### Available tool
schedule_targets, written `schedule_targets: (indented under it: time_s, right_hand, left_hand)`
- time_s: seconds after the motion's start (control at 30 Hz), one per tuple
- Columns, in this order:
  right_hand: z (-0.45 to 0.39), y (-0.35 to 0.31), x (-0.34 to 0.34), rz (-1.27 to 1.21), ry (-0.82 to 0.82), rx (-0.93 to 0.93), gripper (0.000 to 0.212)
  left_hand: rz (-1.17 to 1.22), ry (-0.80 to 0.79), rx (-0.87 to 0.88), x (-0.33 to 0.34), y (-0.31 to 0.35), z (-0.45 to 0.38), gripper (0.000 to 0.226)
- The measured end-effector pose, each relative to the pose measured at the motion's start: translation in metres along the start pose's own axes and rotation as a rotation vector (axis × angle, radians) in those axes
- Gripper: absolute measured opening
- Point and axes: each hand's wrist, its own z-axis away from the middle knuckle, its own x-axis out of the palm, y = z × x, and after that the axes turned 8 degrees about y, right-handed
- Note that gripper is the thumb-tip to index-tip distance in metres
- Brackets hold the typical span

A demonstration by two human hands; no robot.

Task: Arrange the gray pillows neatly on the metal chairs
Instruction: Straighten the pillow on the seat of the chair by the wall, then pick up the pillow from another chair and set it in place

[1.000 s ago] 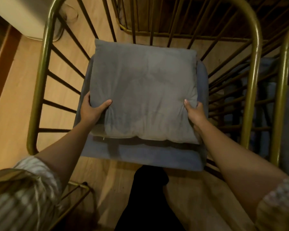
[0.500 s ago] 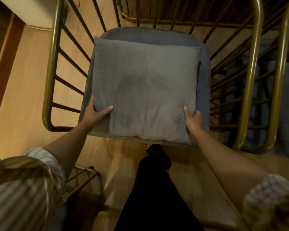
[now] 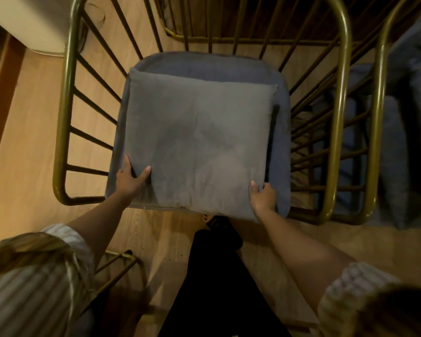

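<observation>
A gray pillow [image 3: 197, 142] lies flat on the blue-gray seat cushion [image 3: 281, 132] of a brass-coloured metal chair [image 3: 66, 98], covering most of the seat, its near edge hanging slightly over the cushion's front. The left hand [image 3: 129, 181] grasps the pillow's near left corner, thumb on top and fingers tucked along the side. The right hand [image 3: 263, 195] grips the near right corner the same way. Both arms wear rolled striped sleeves [image 3: 68, 242]. A second metal chair [image 3: 379, 117] stands just beside the first on the right, with gray fabric on it, on a wooden floor [image 3: 20, 142]
</observation>
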Motion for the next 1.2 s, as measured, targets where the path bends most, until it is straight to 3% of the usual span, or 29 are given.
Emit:
schedule_targets:
  time_s: [0.17,0.27,0.37,0.5,0.63,0.83,1.03,1.1,1.2]
  right_hand:
    - [-0.01,-0.026,-0.029,0.069,-0.001,0.004,0.065]
    - [-0.022,-0.057,-0.064,0.058,0.067,-0.129,0.064]
    - [-0.038,-0.089,-0.1,-0.016,0.096,-0.293,0.055]
    - [-0.058,-0.12,-0.159,-0.161,0.255,-0.395,0.042]
    - [-0.075,-0.127,-0.225,-0.303,0.418,-0.354,0.038]
    - [-0.107,-0.071,-0.343,-0.323,0.594,-0.243,0.059]
    - [-0.139,0.019,-0.453,-0.106,0.672,-0.032,0.072]
    - [-0.155,0.042,-0.484,-0.019,0.648,0.032,0.072]
    - [-0.182,0.066,-0.522,0.058,0.597,0.074,0.067]
  left_hand:
    - [-0.081,0.171,-0.057,0.021,0.035,0.019,0.081]
    - [-0.027,0.217,-0.053,0.034,0.085,0.023,0.072]
    - [0.056,0.21,0.062,0.048,0.145,0.02,0.068]
    - [0.1,0.061,0.287,0.079,0.245,0.025,0.06]
    - [0.031,-0.197,0.482,0.123,0.339,0.057,0.039]
    - [-0.018,-0.453,0.692,0.193,0.426,0.136,0.027]
    - [-0.132,-0.584,0.649,0.273,0.463,0.187,0.023]
    - [-0.127,-0.626,0.546,0.294,0.476,0.212,0.014]
    - [-0.07,-0.64,0.368,0.332,0.491,0.242,0.019]
